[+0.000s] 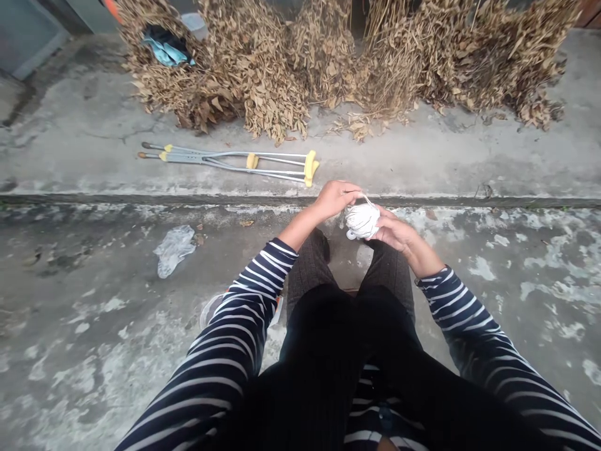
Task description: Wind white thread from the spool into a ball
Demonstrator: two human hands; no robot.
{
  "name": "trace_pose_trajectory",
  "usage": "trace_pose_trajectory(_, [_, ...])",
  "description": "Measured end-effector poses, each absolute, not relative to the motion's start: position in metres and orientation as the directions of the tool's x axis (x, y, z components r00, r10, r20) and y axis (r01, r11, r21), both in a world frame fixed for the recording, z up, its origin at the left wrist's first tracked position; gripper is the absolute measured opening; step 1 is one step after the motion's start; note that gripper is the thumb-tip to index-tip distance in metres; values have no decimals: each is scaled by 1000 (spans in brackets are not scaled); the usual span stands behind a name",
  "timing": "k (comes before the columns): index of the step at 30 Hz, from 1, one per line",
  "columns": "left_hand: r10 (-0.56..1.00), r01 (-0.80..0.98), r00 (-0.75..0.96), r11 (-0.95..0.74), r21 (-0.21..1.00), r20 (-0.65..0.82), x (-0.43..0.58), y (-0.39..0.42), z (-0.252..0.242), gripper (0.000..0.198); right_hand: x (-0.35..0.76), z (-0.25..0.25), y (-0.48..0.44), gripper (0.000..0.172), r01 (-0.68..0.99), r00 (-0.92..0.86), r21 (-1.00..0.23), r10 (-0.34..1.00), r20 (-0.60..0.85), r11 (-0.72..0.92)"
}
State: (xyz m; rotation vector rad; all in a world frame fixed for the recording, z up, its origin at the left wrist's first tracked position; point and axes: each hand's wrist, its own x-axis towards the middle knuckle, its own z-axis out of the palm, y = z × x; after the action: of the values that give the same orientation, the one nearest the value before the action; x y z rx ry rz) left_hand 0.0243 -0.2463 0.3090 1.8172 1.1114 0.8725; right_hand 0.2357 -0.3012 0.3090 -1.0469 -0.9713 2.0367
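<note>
A white bundle of wound cord [362, 221] sits just above my knees, with a small white ring showing at its lower left. My right hand [395, 229] cups the bundle from the right side, its fingers curled against it. My left hand [337, 199] is at the top of the bundle, its fingers pinching a thin strand that rises from it. The bundle's underside is partly hidden by my fingers.
Two aluminium crutches [230, 161] with yellow pads lie on a raised concrete ledge [422, 178] beyond a step edge. Dry brown leafy branches [323, 62] are heaped behind them. A crumpled clear plastic bag [173, 250] lies on the stained concrete floor [84, 326] to my left.
</note>
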Motion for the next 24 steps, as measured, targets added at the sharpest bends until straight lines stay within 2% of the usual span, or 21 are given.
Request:
trace_pose_trajectory(4, [955,283,294,-131,950,44,30,-251,283,25,238,318,-300,44,-284,-454,-848,842,-292,-447])
trace_pose_trajectory(10, [944,290,328,-73,954,-28,51,-279,260,33,245,334,-284,51,-333,-338,-886,918,-207,-322])
trace_pose_trajectory(12, [925,294,370,-31,955,-84,55,-291,262,34,250,329,-271,53,-248,-229,-937,955,-188,-244])
trace_pose_trajectory(15, [880,315,451,-3,949,-147,56,-304,273,33,257,310,-251,57,68,40,-990,992,-121,-124])
trace_pose_trajectory(17, [850,319,505,-24,947,-149,54,-307,285,35,261,293,-245,63,344,181,-933,983,-43,-104])
trace_pose_trajectory(20, [822,282,559,-61,958,-112,47,-298,307,34,262,270,-250,68,628,190,-768,982,-4,-125])
trace_pose_trajectory(22, [828,278,553,-81,957,-90,41,-287,321,33,260,260,-261,63,654,135,-743,988,-71,-142])
trace_pose_trajectory(24, [849,306,523,-101,947,-79,35,-275,332,32,257,257,-275,53,520,35,-826,971,-235,-218])
